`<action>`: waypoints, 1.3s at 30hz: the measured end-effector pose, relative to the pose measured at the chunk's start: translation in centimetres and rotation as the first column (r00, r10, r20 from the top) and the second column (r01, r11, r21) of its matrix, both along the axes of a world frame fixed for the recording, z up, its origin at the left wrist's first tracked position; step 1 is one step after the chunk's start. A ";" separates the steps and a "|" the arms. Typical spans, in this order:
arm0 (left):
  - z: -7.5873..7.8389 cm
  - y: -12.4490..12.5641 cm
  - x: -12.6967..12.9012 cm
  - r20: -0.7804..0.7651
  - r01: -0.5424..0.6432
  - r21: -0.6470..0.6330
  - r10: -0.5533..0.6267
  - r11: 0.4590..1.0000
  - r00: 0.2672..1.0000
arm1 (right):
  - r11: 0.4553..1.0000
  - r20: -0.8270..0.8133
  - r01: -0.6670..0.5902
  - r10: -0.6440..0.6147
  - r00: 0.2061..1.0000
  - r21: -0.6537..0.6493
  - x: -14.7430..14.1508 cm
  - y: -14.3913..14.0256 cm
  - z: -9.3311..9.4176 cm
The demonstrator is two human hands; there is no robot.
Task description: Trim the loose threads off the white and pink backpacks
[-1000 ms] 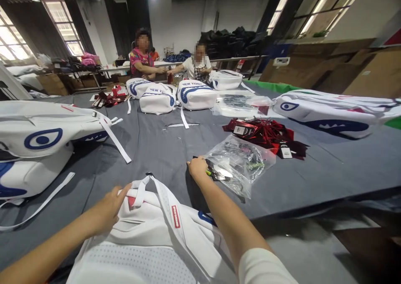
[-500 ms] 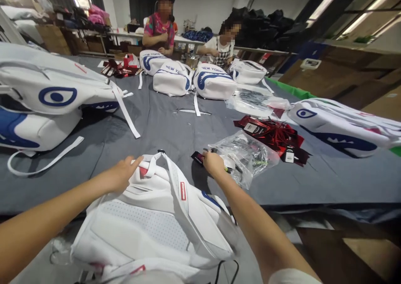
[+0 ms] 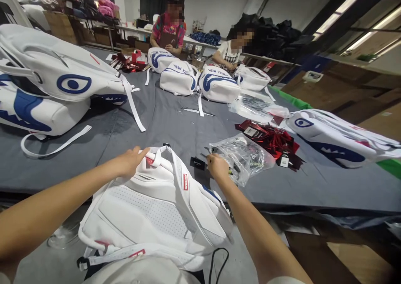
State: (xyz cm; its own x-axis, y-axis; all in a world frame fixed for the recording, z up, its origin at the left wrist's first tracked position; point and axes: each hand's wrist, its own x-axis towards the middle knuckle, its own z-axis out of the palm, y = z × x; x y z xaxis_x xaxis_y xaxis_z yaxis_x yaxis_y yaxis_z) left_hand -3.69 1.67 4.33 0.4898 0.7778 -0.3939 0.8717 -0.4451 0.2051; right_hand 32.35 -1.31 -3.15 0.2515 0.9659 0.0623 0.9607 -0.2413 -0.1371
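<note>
A white backpack (image 3: 156, 209) with a mesh back panel and a small red label lies half off the near edge of the grey-covered table (image 3: 169, 121). My left hand (image 3: 131, 161) rests flat on its top by the carry handle, fingers stretched out. My right hand (image 3: 217, 167) is to the right of it, fingers closed on the open edge of a clear plastic bag (image 3: 247, 154) of small dark parts. A small black tag (image 3: 198, 163) lies on the cloth just left of that hand.
Red and black hang tags (image 3: 272, 140) lie behind the bag. White shark-face backpacks are stacked at left (image 3: 46, 87) and right (image 3: 338, 138). More white bags (image 3: 219, 85) stand at the far end, where two people (image 3: 169, 27) (image 3: 232, 52) sit working.
The view has tipped down and swung left. My right hand has drawn back slightly to the bag's mouth, and the black tag now lies free on the cloth. My left hand stays on the backpack.
</note>
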 end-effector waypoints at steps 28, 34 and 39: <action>-3.8 -7.2 -6.7 0.705 -0.300 -0.119 0.293 0.946 0.646 | 0.649 -0.148 -0.693 0.688 0.711 -0.313 -22.1 -2.6 6.7; -6.0 -7.8 -7.2 0.605 -0.276 0.055 0.188 0.960 0.774 | 0.627 0.019 -0.670 0.735 0.677 -0.397 -23.2 -3.2 7.6; -7.0 -7.4 -7.3 0.627 -0.294 0.058 0.194 0.954 0.755 | 0.621 -0.110 -0.773 0.765 0.634 -0.131 -24.4 -1.7 7.1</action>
